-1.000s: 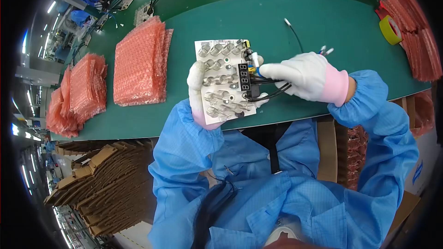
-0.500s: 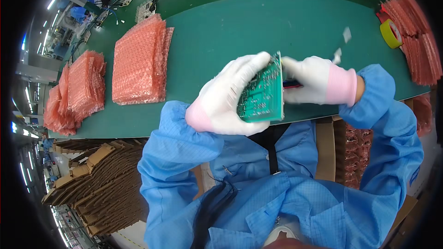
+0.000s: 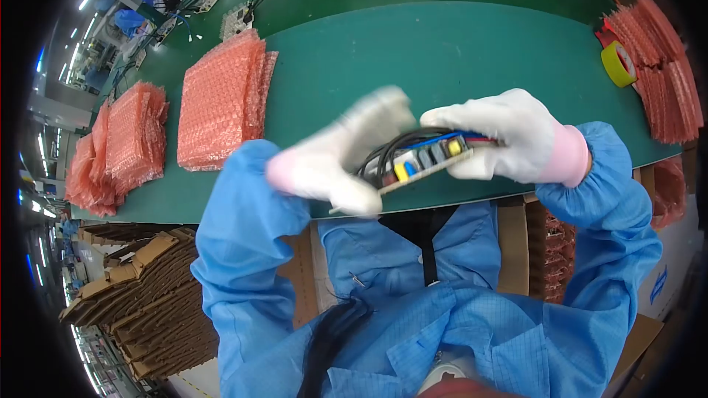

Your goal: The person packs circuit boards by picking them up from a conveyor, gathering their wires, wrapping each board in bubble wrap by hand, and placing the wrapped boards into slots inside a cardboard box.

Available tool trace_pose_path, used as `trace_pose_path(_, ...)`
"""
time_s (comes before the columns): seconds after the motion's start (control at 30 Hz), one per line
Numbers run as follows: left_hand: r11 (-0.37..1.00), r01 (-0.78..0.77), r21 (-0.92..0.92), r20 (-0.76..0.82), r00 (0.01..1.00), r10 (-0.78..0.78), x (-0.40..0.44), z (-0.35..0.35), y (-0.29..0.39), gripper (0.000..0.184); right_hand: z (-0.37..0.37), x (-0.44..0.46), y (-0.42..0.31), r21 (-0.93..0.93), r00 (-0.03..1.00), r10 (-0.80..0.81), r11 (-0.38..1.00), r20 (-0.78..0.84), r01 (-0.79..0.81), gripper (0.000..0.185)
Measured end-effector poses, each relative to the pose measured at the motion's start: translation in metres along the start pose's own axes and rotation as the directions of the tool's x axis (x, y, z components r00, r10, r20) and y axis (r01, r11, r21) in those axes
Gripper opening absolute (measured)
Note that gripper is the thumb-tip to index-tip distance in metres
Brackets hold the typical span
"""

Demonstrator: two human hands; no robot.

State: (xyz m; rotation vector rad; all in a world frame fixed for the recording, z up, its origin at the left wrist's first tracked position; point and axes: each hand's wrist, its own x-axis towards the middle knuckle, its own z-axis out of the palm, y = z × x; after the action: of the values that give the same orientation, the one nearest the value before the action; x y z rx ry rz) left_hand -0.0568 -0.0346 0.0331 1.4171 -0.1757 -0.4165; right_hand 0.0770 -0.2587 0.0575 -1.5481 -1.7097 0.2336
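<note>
A circuit board (image 3: 422, 169) is seen nearly edge-on above the table's front edge, its yellow, blue and dark components facing me. Black cables (image 3: 394, 151) are bunched along its upper side, with blue and red wires at the right. My right hand (image 3: 501, 136), in a white glove with a pink cuff, is closed on the board's right end and the wires. On the left side, my left hand (image 3: 346, 155), gloved the same way and partly blurred, has its thumb and fingers spread around the board's left end; whether it touches the board is unclear.
Pink bubble-wrap bags (image 3: 221, 103) lie stacked on the green table (image 3: 442, 51) at the left, with more bags (image 3: 653, 66) at the right beside yellow tape (image 3: 618, 64). Folded cardboard (image 3: 155, 302) stands below left. Wired boards (image 3: 237, 21) are at the back.
The board has turned from its component face, past its green underside, to a nearly edge-on pose. The cables are now gathered against it. My left hand has opened and shifted left.
</note>
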Motion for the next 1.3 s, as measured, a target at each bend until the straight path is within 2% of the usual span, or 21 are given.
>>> trace_pose_path(0.03, 0.971, 0.04, 0.235, 0.277, 0.955, -0.106, 0.012, 0.001, 0.022, 0.115, -0.007, 0.007, -0.011, -0.158, 0.998, -0.049, 0.986, 0.041, 0.055, 0.046)
trace_pose_path(0.1, 0.975, 0.092, 0.202, 0.292, 0.945, -0.149, 0.014, 0.017, 0.033, 0.11, -0.014, 0.012, -0.026, -0.329, 0.991, -0.114, 0.935, 0.065, 0.129, 0.047)
trace_pose_path(0.17, 1.0, -0.009, -0.003, 0.112, 0.994, 0.009, 0.012, 0.026, 0.014, 0.108, -0.018, 0.007, -0.02, -0.419, 0.987, -0.155, 0.899, -0.031, 0.128, 0.047)
trace_pose_path(0.23, 0.966, -0.234, 0.113, -0.236, 0.938, 0.255, 0.011, 0.032, 0.005, 0.109, -0.012, 0.006, -0.015, -0.553, 0.979, -0.133, 0.833, -0.156, 0.025, 0.063)
trace_pose_path(0.27, 0.958, -0.24, 0.158, -0.351, 0.893, 0.281, 0.018, 0.033, 0.004, 0.107, 0.0, 0.003, -0.018, -0.445, 0.969, 0.031, 0.884, -0.244, -0.14, 0.08)
trace_pose_path(0.33, 0.89, -0.295, 0.348, -0.495, 0.748, 0.442, 0.037, 0.029, -0.012, 0.105, 0.036, 0.002, -0.004, 0.295, 0.848, 0.274, 0.944, -0.455, -0.147, 0.083)
trace_pose_path(0.4, 0.722, -0.153, 0.675, -0.512, 0.607, 0.607, 0.055, 0.043, -0.018, 0.099, 0.06, 0.012, 0.004, 0.805, 0.632, 0.589, 0.585, -0.504, 0.098, 0.083)
trace_pose_path(0.47, 0.406, 0.161, 0.9, -0.43, 0.487, 0.76, 0.063, 0.062, -0.011, 0.096, 0.073, 0.027, -0.005, 0.801, 0.521, 0.617, 0.528, -0.59, 0.282, 0.066)
trace_pose_path(0.53, 0.366, 0.209, 0.907, -0.422, 0.447, 0.789, 0.062, 0.062, -0.008, 0.102, 0.064, 0.029, -0.015, 0.895, 0.621, 0.656, 0.4, -0.43, 0.196, 0.053)
trace_pose_path(0.6, 0.395, 0.188, 0.899, -0.433, 0.51, 0.743, 0.052, 0.053, -0.012, 0.109, 0.067, 0.03, -0.008, 0.823, 0.645, 0.609, 0.565, -0.462, 0.056, 0.043)
trace_pose_path(0.67, 0.603, -0.118, 0.789, -0.401, 0.645, 0.651, 0.039, 0.039, -0.021, 0.113, 0.074, 0.012, 0.009, 0.677, 0.664, 0.614, 0.704, -0.427, -0.216, 0.056)
trace_pose_path(0.7, 0.751, -0.109, 0.651, -0.437, 0.755, 0.489, 0.024, 0.032, -0.014, 0.122, 0.076, 0.011, 0.005, 0.719, 0.626, 0.585, 0.693, -0.515, -0.056, 0.052)
trace_pose_path(0.73, 0.706, -0.057, 0.706, -0.39, 0.801, 0.455, 0.001, 0.019, 0.001, 0.117, 0.071, -0.002, 0.011, 0.779, 0.57, 0.695, 0.61, -0.438, -0.144, 0.046)
trace_pose_path(0.83, 0.624, 0.218, 0.75, -0.634, 0.505, 0.586, -0.061, -0.018, 0.038, 0.068, 0.037, -0.036, 0.018, 0.701, 0.452, 0.699, 0.685, -0.555, -0.199, 0.026)
trace_pose_path(0.87, 0.487, 0.388, 0.782, -0.62, 0.406, 0.672, -0.085, -0.05, 0.031, 0.056, 0.026, -0.056, 0.026, 0.665, 0.475, 0.679, 0.71, -0.56, -0.231, 0.031)
trace_pose_path(0.9, 0.22, 0.606, 0.764, -0.575, 0.487, 0.657, -0.112, -0.075, 0.032, 0.053, 0.019, -0.068, 0.03, 0.64, 0.477, 0.63, 0.75, -0.613, -0.168, 0.039)
trace_pose_path(0.97, 0.347, 0.683, 0.643, -0.765, 0.547, 0.341, -0.154, -0.129, -0.005, 0.046, 0.012, -0.083, 0.038, 0.596, 0.478, 0.581, 0.791, -0.658, -0.141, 0.052)
trace_pose_path(1.0, 0.333, 0.726, 0.602, -0.792, 0.491, 0.362, -0.147, -0.129, -0.007, 0.036, 0.01, -0.086, 0.042, 0.561, 0.51, 0.549, 0.814, -0.662, -0.15, 0.06)
trace_pose_path(1.07, 0.598, 0.649, 0.47, -0.883, 0.351, 0.312, -0.137, -0.116, 0.016, 0.024, 0.009, -0.086, 0.039, 0.586, 0.521, 0.585, 0.789, -0.622, -0.186, 0.058)
trace_pose_path(1.13, 0.533, 0.383, 0.754, -0.654, 0.371, 0.659, -0.126, -0.115, 0.015, 0.009, 0.009, -0.077, 0.026, 0.611, 0.523, 0.629, 0.756, -0.576, -0.236, 0.057)
trace_pose_path(1.3, 0.488, 0.247, 0.837, -0.456, 0.808, 0.373, -0.026, 0.003, 0.039, 0.022, 0.028, -0.041, -0.025, 0.708, 0.509, 0.547, 0.68, -0.664, 0.193, 0.057)
